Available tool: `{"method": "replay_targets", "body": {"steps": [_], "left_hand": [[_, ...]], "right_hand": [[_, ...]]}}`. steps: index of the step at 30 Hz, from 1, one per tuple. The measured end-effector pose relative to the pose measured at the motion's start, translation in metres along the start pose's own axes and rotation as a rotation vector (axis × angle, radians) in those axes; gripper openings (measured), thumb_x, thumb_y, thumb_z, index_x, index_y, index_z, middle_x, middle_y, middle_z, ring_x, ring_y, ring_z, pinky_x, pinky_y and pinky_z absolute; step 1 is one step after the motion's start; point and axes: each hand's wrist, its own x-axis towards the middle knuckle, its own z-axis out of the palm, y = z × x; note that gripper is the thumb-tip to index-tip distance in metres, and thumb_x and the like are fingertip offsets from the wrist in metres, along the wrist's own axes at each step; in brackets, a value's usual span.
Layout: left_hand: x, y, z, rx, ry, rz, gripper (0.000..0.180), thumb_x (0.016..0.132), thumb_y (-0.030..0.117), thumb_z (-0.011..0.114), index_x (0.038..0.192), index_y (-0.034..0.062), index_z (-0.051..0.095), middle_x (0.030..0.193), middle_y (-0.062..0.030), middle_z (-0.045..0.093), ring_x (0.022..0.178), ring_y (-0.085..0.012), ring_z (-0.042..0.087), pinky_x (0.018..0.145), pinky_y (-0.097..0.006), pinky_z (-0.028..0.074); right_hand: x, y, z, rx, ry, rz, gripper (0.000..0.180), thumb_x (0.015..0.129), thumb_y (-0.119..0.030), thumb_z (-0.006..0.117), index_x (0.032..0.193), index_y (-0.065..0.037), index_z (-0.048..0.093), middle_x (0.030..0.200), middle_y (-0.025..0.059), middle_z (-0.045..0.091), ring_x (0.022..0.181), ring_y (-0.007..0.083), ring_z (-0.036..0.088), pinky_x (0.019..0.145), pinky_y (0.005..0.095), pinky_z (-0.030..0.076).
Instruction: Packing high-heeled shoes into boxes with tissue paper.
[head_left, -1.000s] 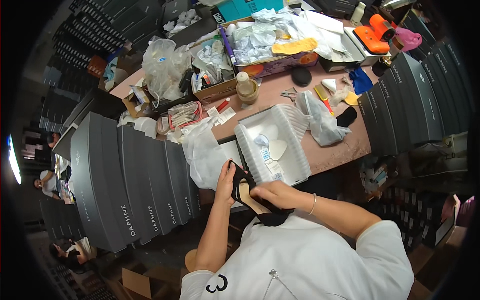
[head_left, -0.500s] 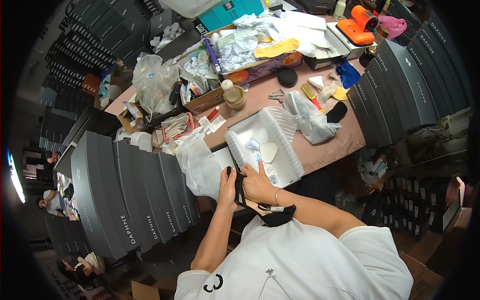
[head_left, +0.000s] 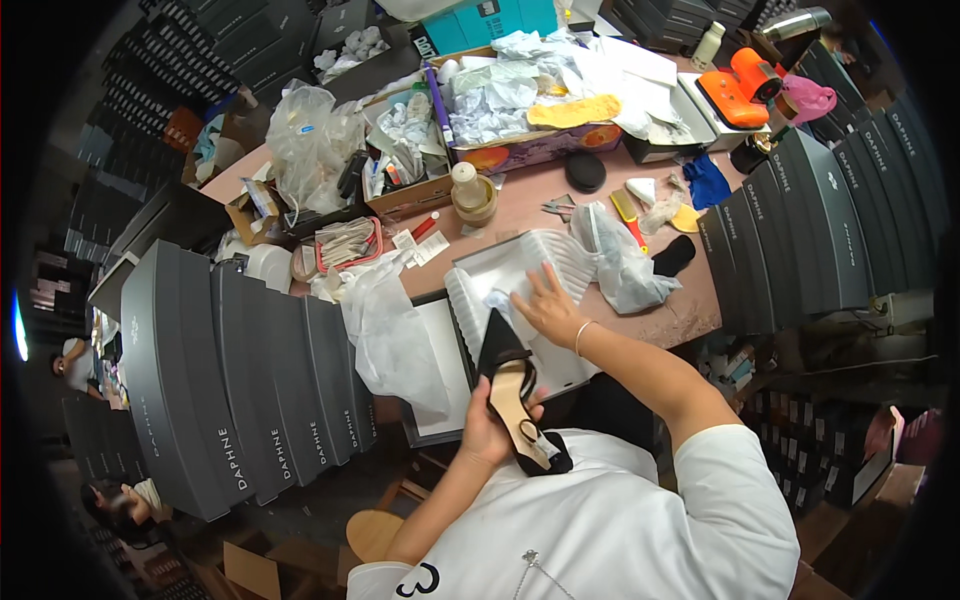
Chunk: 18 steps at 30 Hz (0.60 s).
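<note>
My left hand (head_left: 488, 428) is wrapped round the middle of a black pointed-toe shoe (head_left: 502, 345). The shoe is tilted with its toe pointing away from me, and its beige insole and strap show. My right hand (head_left: 550, 308) is open, fingers spread, reaching over a grey shoebox lined with white ribbed foam (head_left: 462, 297). Beside its fingertips, a small white packet (head_left: 497, 299) lies in the lining; I cannot tell if they touch. Left of this box, white tissue paper (head_left: 390, 345) spills over a grey box part with a white inside (head_left: 447, 350).
Stacked grey shoeboxes rise at the left (head_left: 175, 370) and right (head_left: 800, 220). Across the table stand a glue bottle (head_left: 470, 195), a carton of crumpled paper (head_left: 500, 100) and an orange device (head_left: 740, 88). A yellow-and-red brush (head_left: 626, 213) lies near a plastic bag (head_left: 630, 270).
My right hand has left the shoe and moved forward over the foam-lined box, its fingers spreading. The shoe, in my left hand, has turned so its toe points away and its insole faces up.
</note>
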Motion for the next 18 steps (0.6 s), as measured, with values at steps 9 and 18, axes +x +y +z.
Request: {"method": "replay_targets", "body": {"steps": [9,18], "left_hand": [[0.005,0.02,-0.01,0.104,0.148,0.341,0.067,0.092,0.064,0.035,0.13,0.0095,0.045,0.127,-0.007,0.05,0.116,-0.0244,0.052,0.093,-0.043,0.047],[0.006,0.013,-0.026,0.314,0.308,0.251,0.035,0.097,0.025,0.052,0.125,0.0064,0.042,0.112,-0.0112,0.056,0.1,-0.0218,0.059,0.083,-0.037,0.053]], "right_hand": [[-0.028,-0.064,-0.092,1.59,-0.044,0.717,0.015,0.094,-0.012,0.054,0.107,-0.006,0.059,0.066,-0.0024,0.052,0.053,0.0041,0.047,0.043,0.0205,0.039],[-0.025,-0.08,-0.092,0.943,-0.104,0.009,0.04,0.08,-0.012,0.062,0.118,-0.003,0.056,0.086,0.0139,0.061,0.074,0.0301,0.062,0.065,0.0361,0.052]]}}
